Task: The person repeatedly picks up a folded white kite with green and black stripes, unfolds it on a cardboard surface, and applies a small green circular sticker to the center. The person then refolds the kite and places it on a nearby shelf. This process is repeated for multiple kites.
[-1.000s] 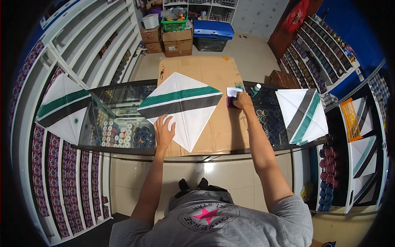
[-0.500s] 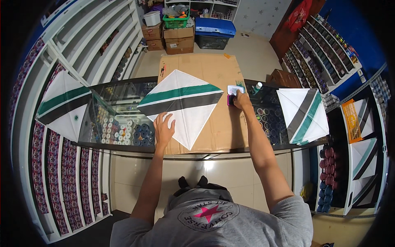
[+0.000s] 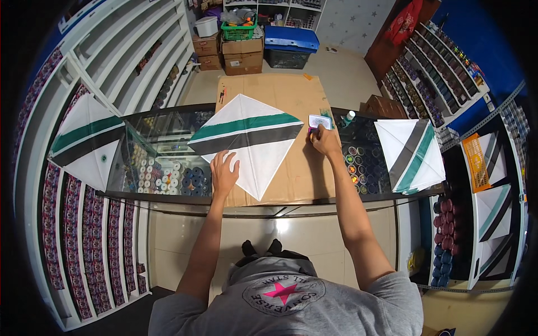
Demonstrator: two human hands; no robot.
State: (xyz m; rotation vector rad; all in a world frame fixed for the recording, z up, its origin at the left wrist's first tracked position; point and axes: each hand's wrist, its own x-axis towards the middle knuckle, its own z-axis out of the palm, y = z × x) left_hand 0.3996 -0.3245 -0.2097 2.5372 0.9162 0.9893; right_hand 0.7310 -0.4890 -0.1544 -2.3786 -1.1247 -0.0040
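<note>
A diamond-shaped white kite with a green and a dark grey stripe lies on a cardboard sheet. My left hand rests on its left lower edge, fingers spread and holding nothing. At the sheet's right side my right hand is closed, fingertips down at a small open case with a pale raised lid and a pinkish edge, like an ink pad. What those fingers hold, if anything, is hidden. A small bottle with a white cap stands just right of the case.
More striped kites lie on the glass counter: a stack at right and another kite at left, with a round dark mark. Thread spools show through the glass. Boxes and a blue-lidded crate stand beyond.
My right hand has drawn slightly left and nearer to me, its fingers now lower at the case, covering more of its pink part. My left hand and the kite stay nearly in place.
</note>
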